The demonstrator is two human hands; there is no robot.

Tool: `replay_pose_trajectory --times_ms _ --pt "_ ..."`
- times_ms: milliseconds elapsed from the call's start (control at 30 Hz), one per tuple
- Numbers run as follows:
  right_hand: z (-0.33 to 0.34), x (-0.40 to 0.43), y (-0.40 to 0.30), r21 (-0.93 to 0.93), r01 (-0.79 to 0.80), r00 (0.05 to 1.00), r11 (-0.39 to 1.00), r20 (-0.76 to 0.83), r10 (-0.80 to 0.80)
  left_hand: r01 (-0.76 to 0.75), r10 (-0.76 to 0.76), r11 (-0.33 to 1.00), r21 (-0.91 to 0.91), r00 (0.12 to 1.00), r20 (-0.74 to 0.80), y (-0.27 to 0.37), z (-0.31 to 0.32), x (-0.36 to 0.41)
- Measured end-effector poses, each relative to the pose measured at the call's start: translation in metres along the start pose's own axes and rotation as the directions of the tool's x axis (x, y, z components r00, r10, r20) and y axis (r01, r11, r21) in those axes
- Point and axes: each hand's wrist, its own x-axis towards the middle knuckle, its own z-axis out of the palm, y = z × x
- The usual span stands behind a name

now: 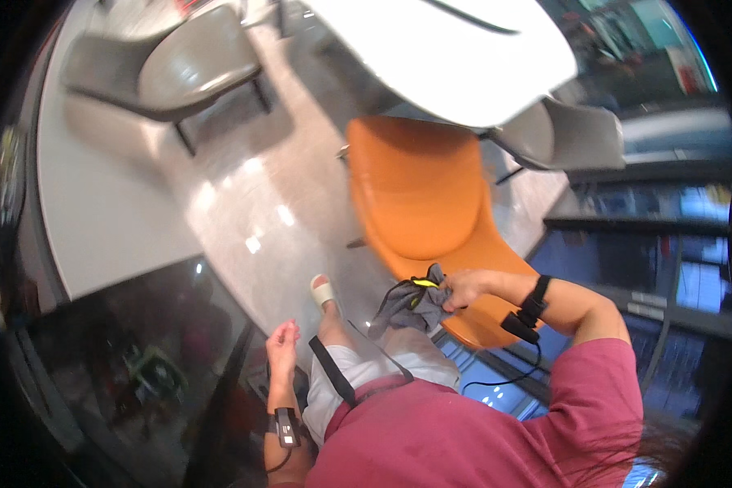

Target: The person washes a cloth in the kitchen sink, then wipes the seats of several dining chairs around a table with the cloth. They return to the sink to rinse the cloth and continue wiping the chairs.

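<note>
A grey cloth (pixel 418 305) with black and bright yellow parts is bunched in my right hand (pixel 462 290). It hangs in folds in front of my shorts, and its full shape cannot be told. Under that hand, from this view, lies the backrest of an orange chair (pixel 418 195). My left hand (pixel 282 343) is at my left side, fingers loosely curled, with nothing visible in it. Whether those fingers are apart or closed is too blurred to tell. Beside it stands a dark glossy surface (pixel 158 329).
A white table (pixel 463 67) stands beyond the orange chair, with a grey chair (pixel 561 137) at its right. Another grey chair (pixel 189 67) is at the upper left, by a light grey counter (pixel 110 201). Dark framed glass (pixel 622 262) runs along the right. A cable (pixel 506 382) hangs from my right wrist strap.
</note>
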Motion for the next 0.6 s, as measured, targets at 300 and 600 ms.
replay_pose_trajectory --times_ms 300,600 --pt "0.179 -0.230 0.152 -0.377 -0.424 0.885 0.823 -0.366 0.288 -0.266 0.139 0.940 0.211 0.869 0.475 0.094 0.141 0.000" --pt "0.202 -0.159 0.289 0.519 0.788 0.612 -0.331 -0.594 0.522 -0.247 0.140 0.948 0.200 0.889 0.436 0.058 0.253 -0.087"
